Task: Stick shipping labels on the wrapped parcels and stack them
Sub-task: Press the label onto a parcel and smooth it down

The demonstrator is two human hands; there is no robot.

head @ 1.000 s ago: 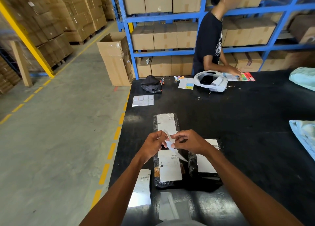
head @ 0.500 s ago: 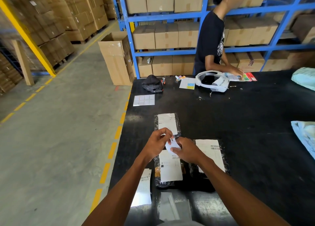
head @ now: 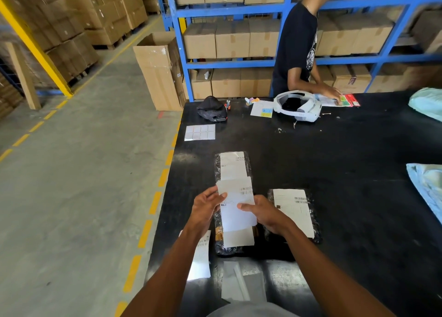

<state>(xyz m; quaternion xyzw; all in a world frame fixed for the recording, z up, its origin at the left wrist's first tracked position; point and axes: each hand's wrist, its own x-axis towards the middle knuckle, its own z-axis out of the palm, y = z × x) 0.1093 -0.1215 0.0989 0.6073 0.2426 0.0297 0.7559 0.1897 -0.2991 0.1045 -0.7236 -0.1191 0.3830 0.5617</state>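
On the black table (head: 358,197) a second person (head: 296,48) stands at the far edge with a hand on some coloured papers, next to a white headset (head: 296,105). A dark cap (head: 211,108) and a sheet of square stickers (head: 200,132) lie toward the far left corner, and two pale blue bags (head: 428,187) reach in from the right edge. Three parcels wrapped in clear film over dark contents lie near the left edge, each already bearing a white label: a far parcel (head: 232,166), a middle parcel (head: 224,248) in line with it toward the near edge, and a right parcel (head: 295,211) just beside the middle one. A printed sheet (head: 201,257) lies at the left edge and blank backing paper (head: 241,283) at the near edge. The shipping label (head: 236,221) is held above the gap between the far and middle parcels, hiding the far end of the middle one. It is a white rectangle with a barcode at its far right corner and small dark print in the middle. The left hand (head: 207,209) pinches its left edge with the thumb on top, and the right hand (head: 263,214) grips its right edge, thumb across the face. Its long axis runs from the near edge toward the far edge, roughly in line with the parcels below, barcode end away from the person.
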